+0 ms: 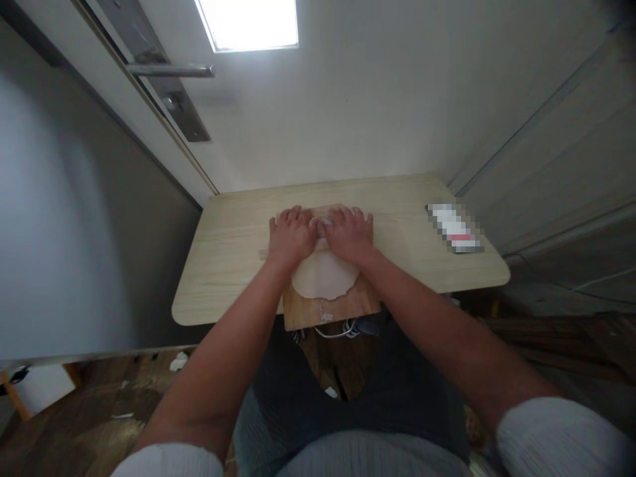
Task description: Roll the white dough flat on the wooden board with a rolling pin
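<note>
A pale, flattened sheet of dough (325, 275) with a ragged near edge lies on a wooden board (330, 313). My left hand (292, 233) and my right hand (348, 232) rest palms down side by side at its far part, thumbs close together at the middle. The fingers of both hands stretch forward, slightly spread. Beneath the palms runs a pale rod (263, 254) like a rolling pin; one end sticks out left of my left wrist, and the rest is mostly hidden.
The board overhangs the near edge of a light wooden table (223, 265). A blurred-out phone-like object (454, 228) lies on the right. Behind stands a white door with a metal handle (173, 70). Cables (338, 329) hang under the table.
</note>
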Available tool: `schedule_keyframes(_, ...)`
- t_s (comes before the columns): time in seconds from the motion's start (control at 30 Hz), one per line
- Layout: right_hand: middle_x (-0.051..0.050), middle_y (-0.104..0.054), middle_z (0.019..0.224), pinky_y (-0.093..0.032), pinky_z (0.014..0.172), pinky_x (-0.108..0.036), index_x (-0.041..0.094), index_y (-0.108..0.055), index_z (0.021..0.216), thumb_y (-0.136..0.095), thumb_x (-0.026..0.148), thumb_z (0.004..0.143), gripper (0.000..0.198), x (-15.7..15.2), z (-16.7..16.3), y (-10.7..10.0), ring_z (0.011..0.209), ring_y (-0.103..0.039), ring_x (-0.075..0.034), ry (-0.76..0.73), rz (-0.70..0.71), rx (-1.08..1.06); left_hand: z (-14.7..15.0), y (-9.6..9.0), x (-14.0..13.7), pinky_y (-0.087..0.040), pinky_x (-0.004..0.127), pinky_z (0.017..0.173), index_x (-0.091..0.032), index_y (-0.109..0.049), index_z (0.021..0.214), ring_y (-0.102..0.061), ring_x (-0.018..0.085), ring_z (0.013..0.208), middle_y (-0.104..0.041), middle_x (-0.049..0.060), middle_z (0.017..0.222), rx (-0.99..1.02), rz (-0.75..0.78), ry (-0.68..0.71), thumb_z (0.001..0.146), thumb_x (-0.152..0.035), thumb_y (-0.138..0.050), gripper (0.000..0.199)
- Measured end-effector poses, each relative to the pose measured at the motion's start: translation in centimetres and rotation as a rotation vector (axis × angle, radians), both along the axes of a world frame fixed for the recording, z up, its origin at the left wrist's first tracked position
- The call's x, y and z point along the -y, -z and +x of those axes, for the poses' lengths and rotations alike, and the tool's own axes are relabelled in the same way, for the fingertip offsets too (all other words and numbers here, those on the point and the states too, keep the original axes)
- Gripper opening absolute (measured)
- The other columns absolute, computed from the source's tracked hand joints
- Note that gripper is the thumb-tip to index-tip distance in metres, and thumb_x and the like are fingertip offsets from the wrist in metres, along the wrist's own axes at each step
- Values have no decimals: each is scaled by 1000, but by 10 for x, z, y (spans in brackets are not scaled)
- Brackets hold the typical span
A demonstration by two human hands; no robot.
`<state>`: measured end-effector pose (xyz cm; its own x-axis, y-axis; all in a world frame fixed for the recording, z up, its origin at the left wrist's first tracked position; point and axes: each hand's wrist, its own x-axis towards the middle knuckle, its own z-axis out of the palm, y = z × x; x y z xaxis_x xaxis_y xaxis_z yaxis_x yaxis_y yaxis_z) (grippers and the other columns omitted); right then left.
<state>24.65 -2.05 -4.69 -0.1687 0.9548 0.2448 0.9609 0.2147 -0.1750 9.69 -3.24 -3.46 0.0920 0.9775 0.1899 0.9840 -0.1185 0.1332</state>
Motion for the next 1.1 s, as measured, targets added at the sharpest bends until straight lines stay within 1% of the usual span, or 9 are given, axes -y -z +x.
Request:
schedule_keyframes(0.13,-13,-51,145,-26,107,-62,23,-53,141,-31,44,102,49,-17,-2,-1,130,-41,-36,-13,-12,-11,-2,-1,-15,-34,54,106,-24,-58,128,-46,31,130,-52,11,144,-3,37,-3,103,-43,-19,50)
schedule_keyframes(0.23,-13,-51,146,-28,106,-62,24,-52,142,-33,44,101,49,-33,-4,-2,129,-43,-35,-1,-68,-25,-3,-4,-26,-36,50,103,-20,-61,121,-51,31,123,-59,15,133,0,56,-18,103,-40,-21,48)
schedule_keyframes(0.33,-13,-51,145,-29,106,-62,25,-51,142,-34,46,100,50,-48,-7,-2,130,-43,-35,8,-115,-46,-3,-6,-37,-37,48,101,-17,-63,115,-52,31,120,-62,17,125,0,81,-31,103,-38,-22,48)
schedule_keyframes(0.43,-14,-52,144,-30,107,-61,23,-52,141,-35,48,99,51,-60,-9,-2,130,-44,-35,16,-128,-69,-3,-7,-46,-36,47,101,-16,-62,114,-52,31,120,-63,17,124,-13,110,-48,103,-38,-22,47)
schedule_keyframes(0.6,-16,-55,140,-32,105,-59,21,-55,138,-32,48,100,52,-72,-11,-2,128,-46,-34,12,-148,-78,-5,-7,-58,-37,45,99,-15,-62,115,-52,31,121,-63,18,123,-26,107,-47,103,-38,-24,45)
schedule_keyframes(0.83,-16,-59,134,-35,103,-56,19,-58,134,-32,48,100,52,-75,-11,-3,124,-50,-34,15,-148,-101,-5,-6,-62,-38,44,98,-15,-61,116,-51,30,120,-62,18,122,-31,90,-44,103,-39,-22,47)
schedule_keyframes(0.97,-16,-59,135,-35,102,-54,21,-58,135,-33,48,100,51,-69,-11,-3,124,-50,-33,14,-142,-95,-5,-4,-56,-41,43,94,-15,-62,114,-53,30,116,-62,17,120,-35,100,-29,103,-38,-22,47)
schedule_keyframes(1.1,-15,-59,135,-35,100,-53,22,-57,135,-34,48,100,50,-56,-10,-4,122,-50,-33,30,-122,-68,-3,-3,-46,-43,42,90,-15,-62,113,-54,30,114,-62,17,119,-43,86,-21,102,-37,-24,45)
